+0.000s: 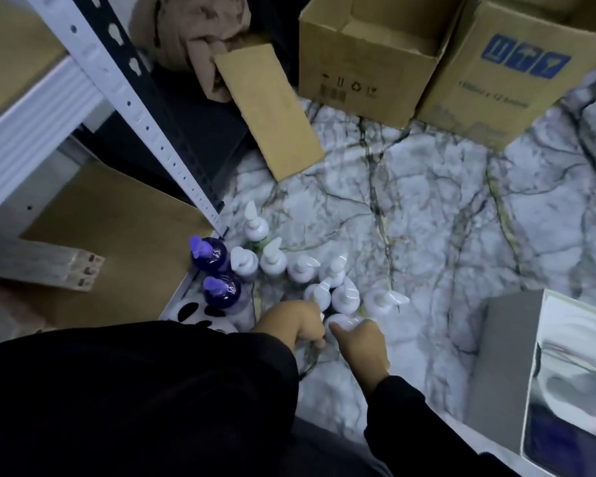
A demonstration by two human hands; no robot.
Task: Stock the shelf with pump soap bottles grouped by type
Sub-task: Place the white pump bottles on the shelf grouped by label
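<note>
Several white pump soap bottles [344, 297] stand in a cluster on the marble floor, seen from above. Two purple pump bottles [209, 253] stand at the cluster's left, by the shelf's corner. My left hand [298, 323] is curled round a white bottle at the near edge of the cluster; the bottle is mostly hidden under the fingers. My right hand [360, 342] grips the top of another white bottle [341, 321] just beside it. The metal shelf [135, 108] with a brown board [117, 242] rises at the left.
Two open cardboard boxes [369, 60] stand at the back, and a loose cardboard flap [269, 108] leans by them. A grey and white box [544, 373] sits at the right. A wooden piece [42, 266] lies on the low shelf board. Bare marble floor [444, 208] lies between.
</note>
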